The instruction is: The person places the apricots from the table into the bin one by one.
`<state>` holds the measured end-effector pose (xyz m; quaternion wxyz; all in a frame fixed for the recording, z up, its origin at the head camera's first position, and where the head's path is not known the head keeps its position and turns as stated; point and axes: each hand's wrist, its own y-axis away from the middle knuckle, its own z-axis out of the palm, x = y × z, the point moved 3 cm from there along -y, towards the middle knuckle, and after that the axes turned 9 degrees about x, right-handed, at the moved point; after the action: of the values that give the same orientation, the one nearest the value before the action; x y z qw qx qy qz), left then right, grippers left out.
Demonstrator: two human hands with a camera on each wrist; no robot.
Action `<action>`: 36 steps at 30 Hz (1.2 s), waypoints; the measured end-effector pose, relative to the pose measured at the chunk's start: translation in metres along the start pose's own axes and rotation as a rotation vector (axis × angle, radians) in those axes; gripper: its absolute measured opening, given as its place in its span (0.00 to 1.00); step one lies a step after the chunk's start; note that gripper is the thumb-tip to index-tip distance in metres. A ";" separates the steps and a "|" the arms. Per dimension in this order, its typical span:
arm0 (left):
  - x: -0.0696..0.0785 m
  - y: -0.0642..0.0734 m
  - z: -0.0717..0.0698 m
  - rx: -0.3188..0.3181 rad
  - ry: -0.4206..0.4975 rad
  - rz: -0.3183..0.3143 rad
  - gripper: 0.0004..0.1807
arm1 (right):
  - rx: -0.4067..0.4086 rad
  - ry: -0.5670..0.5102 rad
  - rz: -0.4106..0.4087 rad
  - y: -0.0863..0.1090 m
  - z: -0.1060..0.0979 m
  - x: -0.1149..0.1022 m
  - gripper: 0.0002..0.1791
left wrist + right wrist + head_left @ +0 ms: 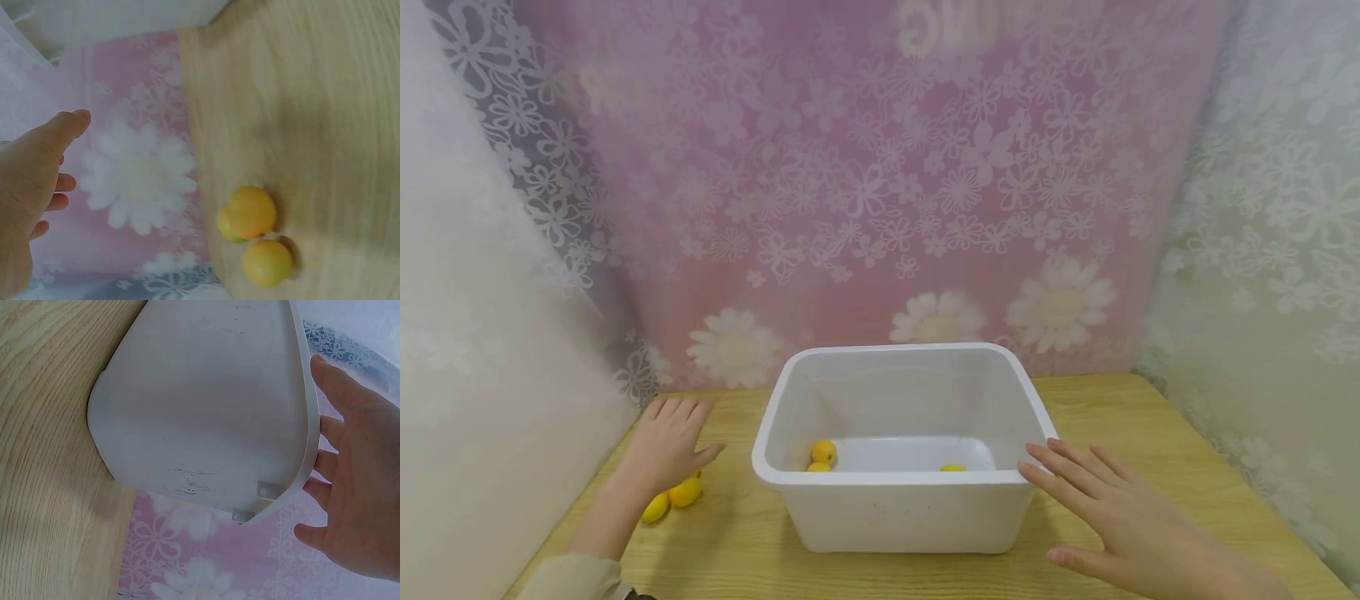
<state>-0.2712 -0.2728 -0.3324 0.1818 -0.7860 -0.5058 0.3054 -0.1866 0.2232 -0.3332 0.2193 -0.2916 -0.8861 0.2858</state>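
Note:
A white plastic tub (906, 517) stands on the wooden table. Inside it, two yellow lemons (823, 452) sit at the left, and part of another lemon (952, 468) shows above the front rim at the right. To the left of the tub my left hand (666, 450) hovers above the table, fingers extended and holding nothing. Below it lie several more lemons (267, 262), partly hidden by the hand and wrist in the head view. My right hand (1120, 508) is spread beside the tub's front right corner, fingertips near the rim; contact is unclear.
A pink flowered sheet (865, 208) hangs behind the table (1112, 425). Pale flowered sheets close in the left (512, 333) and right (1285, 292) sides.

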 end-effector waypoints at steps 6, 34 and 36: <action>-0.008 0.027 0.018 -0.029 0.016 -0.036 0.30 | 0.001 0.000 0.002 0.000 0.001 0.000 0.45; -0.017 0.092 0.067 -0.133 -0.022 -0.056 0.26 | 0.033 -0.003 -0.026 0.000 0.002 -0.001 0.44; -0.016 0.091 0.068 -0.125 -0.032 -0.050 0.26 | 0.036 -0.003 -0.025 0.000 0.001 -0.001 0.43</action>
<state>-0.2593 -0.3276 -0.4329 0.1318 -0.7779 -0.5463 0.2811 -0.1865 0.2221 -0.3347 0.2267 -0.2762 -0.8847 0.2993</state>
